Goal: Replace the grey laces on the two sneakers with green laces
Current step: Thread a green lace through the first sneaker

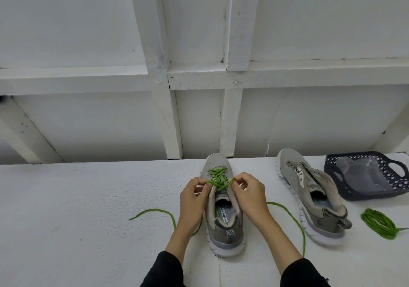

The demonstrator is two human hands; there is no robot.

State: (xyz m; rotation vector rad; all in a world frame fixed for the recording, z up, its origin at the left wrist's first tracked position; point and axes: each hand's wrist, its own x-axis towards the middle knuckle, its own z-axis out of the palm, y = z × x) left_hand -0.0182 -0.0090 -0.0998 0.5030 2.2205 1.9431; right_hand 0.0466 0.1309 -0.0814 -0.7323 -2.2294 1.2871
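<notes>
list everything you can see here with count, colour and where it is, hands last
grey mesh sneaker being laced: 1, grey with white sole, centre of the white surface, toe pointing away
green lace in that sneaker: 1, green, threaded through the eyelets, loose ends trailing on both sides
unlaced grey sneaker: 1, grey, right of the first, no lace in it
coiled green lace: 1, green, bundled on the surface at far right
dark blue perforated plastic basket: 1, navy, far right, clear plastic inside
white foam-like surface: 1, white, under everything
left hand: pinches the lace at the eyelets
right hand: pinches the lace opposite
</notes>
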